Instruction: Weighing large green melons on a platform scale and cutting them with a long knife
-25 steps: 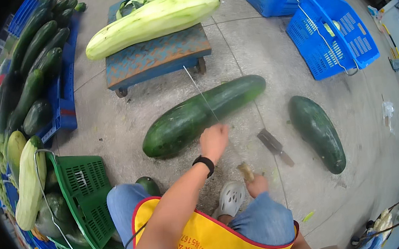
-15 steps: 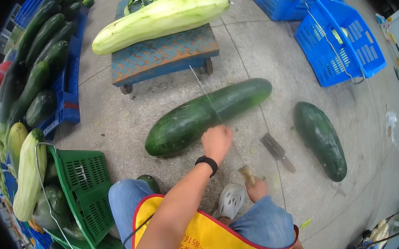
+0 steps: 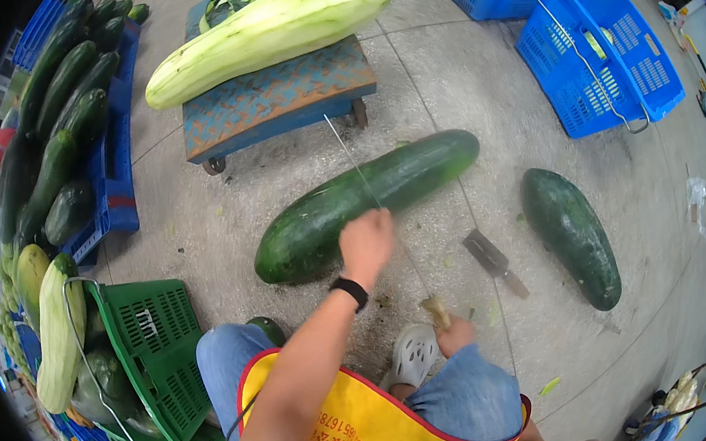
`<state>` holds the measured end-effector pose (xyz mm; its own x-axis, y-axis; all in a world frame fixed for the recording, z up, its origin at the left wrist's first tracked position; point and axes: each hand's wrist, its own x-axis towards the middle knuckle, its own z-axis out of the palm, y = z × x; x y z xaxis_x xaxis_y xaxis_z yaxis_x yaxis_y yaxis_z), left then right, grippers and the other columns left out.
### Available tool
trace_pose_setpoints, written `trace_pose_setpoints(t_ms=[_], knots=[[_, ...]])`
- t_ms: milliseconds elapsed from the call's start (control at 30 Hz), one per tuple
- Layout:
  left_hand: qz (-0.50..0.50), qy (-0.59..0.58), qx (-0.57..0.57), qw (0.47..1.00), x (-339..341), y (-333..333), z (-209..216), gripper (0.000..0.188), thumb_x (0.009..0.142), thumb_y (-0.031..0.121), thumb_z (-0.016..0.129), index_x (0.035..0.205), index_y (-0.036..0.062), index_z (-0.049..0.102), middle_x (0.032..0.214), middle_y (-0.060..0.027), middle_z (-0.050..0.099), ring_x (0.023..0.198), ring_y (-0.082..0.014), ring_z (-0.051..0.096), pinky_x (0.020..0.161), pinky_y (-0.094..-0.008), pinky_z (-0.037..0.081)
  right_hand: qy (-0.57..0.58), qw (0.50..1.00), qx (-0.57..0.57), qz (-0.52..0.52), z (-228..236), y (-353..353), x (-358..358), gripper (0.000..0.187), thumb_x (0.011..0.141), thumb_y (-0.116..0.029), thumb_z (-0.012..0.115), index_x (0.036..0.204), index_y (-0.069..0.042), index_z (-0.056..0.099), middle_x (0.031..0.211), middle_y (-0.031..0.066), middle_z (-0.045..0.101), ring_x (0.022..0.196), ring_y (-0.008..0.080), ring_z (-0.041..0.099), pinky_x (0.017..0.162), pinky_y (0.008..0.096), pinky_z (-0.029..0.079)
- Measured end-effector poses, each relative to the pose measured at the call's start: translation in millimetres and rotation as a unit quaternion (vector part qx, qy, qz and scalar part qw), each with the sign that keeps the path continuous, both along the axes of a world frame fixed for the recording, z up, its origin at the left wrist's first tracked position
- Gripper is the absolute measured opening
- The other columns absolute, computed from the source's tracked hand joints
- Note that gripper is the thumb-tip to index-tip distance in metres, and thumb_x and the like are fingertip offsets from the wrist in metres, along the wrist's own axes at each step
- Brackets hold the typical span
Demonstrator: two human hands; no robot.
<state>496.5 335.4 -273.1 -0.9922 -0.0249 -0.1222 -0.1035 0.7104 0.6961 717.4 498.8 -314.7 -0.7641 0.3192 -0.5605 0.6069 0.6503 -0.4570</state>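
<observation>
A long dark green winter melon (image 3: 311, 232) lies aslant on the floor before me. Across it runs a thin-bladed long knife (image 3: 352, 158), its tip beyond the melon's far side. My right hand (image 3: 458, 337), beside my right knee, is closed round its wooden handle. My left hand (image 3: 366, 245) is curled into a fist at the melon's near side, against or right beside the blade; its fingers are hidden underneath. To the right, a cleaver (image 3: 487, 254) lies flat on the floor. Further right rests a second, frosted dark green winter melon (image 3: 571, 236).
A peeled pale green winter melon (image 3: 265, 40) lies on a low blue wheeled platform (image 3: 271, 100) ahead. Blue baskets (image 3: 565, 69) stand at the far right. Left of me are a green basket (image 3: 155, 345) holding melons and a blue pallet (image 3: 112, 181) piled with dark melons.
My left fist has moved a little left and away from me along the melon's near side. The right hand keeps its hold on the knife. The whole view has shifted slightly.
</observation>
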Motion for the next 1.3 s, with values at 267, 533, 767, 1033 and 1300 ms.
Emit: trace_pose_setpoints(t_ms=[267, 533, 767, 1033, 1300], knots=[[-0.010, -0.053, 0.015, 0.998, -106.0, -52.4, 8.5, 0.043, 0.091, 0.037, 0.051, 0.075, -0.0021, 0.059, 0.071, -0.0245, 0.060, 0.072, -0.0443, 0.058, 0.065, -0.0492, 0.043, -0.017, 1.000, 0.016, 0.007, 0.9, 0.4, -1.4, 0.026, 0.076, -0.026, 0.063, 0.087, -0.002, 0.067, 0.079, 0.0250, 0.065, 0.078, 0.0433, 0.063, 0.072, 0.0501, 0.049], [-0.077, -0.094, 0.067, 0.990, -144.6, -60.2, 3.6, 0.041, 0.087, 0.036, 0.054, 0.077, -0.0029, 0.063, 0.071, -0.0198, 0.063, 0.071, -0.0353, 0.062, 0.069, -0.0432, 0.046, -0.028, 0.999, 0.005, 0.017, -3.2, 2.2, 2.6, 0.029, 0.077, -0.028, 0.062, 0.090, -0.002, 0.068, 0.083, 0.0243, 0.066, 0.081, 0.0427, 0.063, 0.073, 0.0487, 0.050], [-0.137, -0.136, 0.033, 0.981, -166.9, -71.7, 10.4, 0.033, 0.079, 0.028, 0.057, 0.072, -0.0021, 0.067, 0.069, -0.0197, 0.063, 0.072, -0.0315, 0.063, 0.072, -0.0399, 0.047, -0.043, 0.999, 0.020, 0.016, 2.6, -2.1, -0.6, 0.029, 0.079, -0.030, 0.062, 0.090, -0.004, 0.067, 0.083, 0.0232, 0.066, 0.081, 0.0416, 0.063, 0.073, 0.0484, 0.050], [-0.136, -0.168, 0.037, 0.976, -164.8, -73.2, 10.9, 0.033, 0.086, 0.028, 0.057, 0.069, -0.0005, 0.060, 0.065, -0.0088, 0.055, 0.064, -0.0206, 0.050, 0.065, -0.0371, 0.042, -0.038, 0.999, 0.020, 0.013, 4.4, -5.2, 1.9, 0.028, 0.078, -0.030, 0.063, 0.088, -0.004, 0.067, 0.083, 0.0225, 0.066, 0.080, 0.0414, 0.063, 0.072, 0.0489, 0.049], [-0.142, -0.151, -0.001, 0.978, -163.9, -73.4, 11.8, 0.031, 0.081, 0.028, 0.058, 0.072, -0.0009, 0.065, 0.072, -0.0152, 0.061, 0.070, -0.0282, 0.057, 0.069, -0.0390, 0.045, -0.037, 0.999, 0.021, 0.016, 2.6, -6.2, 4.1, 0.029, 0.078, -0.031, 0.062, 0.088, -0.005, 0.067, 0.081, 0.0218, 0.066, 0.079, 0.0413, 0.063, 0.071, 0.0491, 0.049]])
